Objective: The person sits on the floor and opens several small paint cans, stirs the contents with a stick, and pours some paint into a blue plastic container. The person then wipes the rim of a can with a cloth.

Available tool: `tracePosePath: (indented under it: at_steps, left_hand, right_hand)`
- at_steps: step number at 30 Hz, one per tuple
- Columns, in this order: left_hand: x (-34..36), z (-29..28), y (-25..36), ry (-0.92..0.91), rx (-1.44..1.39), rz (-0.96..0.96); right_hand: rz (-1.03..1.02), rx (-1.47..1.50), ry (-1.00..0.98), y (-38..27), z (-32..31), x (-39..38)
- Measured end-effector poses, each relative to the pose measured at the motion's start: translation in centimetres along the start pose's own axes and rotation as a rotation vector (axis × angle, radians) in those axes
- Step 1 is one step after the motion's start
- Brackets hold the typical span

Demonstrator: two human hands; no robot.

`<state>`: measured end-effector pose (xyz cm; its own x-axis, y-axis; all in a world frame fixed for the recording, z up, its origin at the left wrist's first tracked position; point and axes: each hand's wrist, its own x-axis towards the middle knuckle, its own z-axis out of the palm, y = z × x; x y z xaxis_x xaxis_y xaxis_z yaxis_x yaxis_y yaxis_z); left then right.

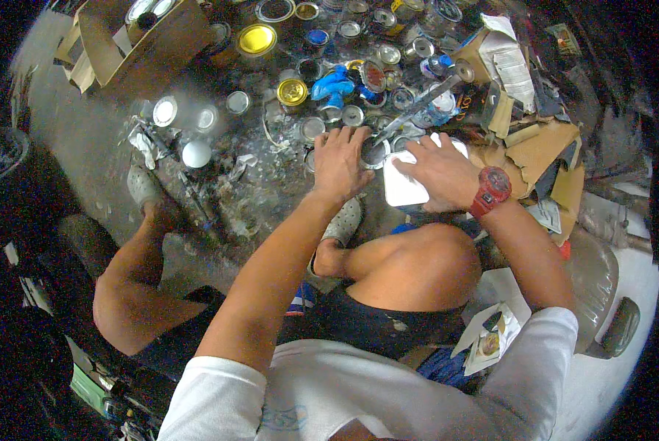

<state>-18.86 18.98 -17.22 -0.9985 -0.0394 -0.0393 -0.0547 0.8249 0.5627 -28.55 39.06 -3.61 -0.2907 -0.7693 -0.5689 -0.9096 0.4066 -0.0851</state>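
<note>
My left hand reaches over the paint cans, palm down, with fingers stretched forward and thumb apart. A round tin with a bright metal rim sits just right of its fingers; whether they touch it I cannot tell. My right hand has its thumb and fingers closed on a white flat block with rounded corners. The block is tilted beside the round tin, and its right part is hidden under the hand. A long flat grey strip slants across the cans beyond both hands.
Many paint cans stand ahead, among them a gold-lidded can, a yellow lid and a crumpled blue glove. Torn cardboard lies at right, a cardboard box far left. A white round lid rests near my left foot.
</note>
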Motion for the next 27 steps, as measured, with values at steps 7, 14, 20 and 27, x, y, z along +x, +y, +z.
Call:
tracePosePath:
  at_steps: [7, 14, 20, 27]
  left_hand:
    - [0.0, -0.6, -1.3, 0.051, -0.026, 0.041]
    - [0.0, -0.4, -2.1, 0.103, -0.014, 0.038]
    - [0.1, -0.4, -2.3, 0.097, -0.017, 0.050]
    - [0.2, -0.1, -0.5, 0.087, -0.031, -0.022]
  right_hand:
    - [-0.042, -0.070, -0.167, -0.3, -2.1, 3.0]
    - [-0.039, -0.071, -0.254, -0.4, -2.7, 4.4]
    - [-0.036, -0.064, -0.219, -0.4, -1.8, 4.0]
    - [0.034, 0.034, -0.002, 0.1, 0.4, -0.3]
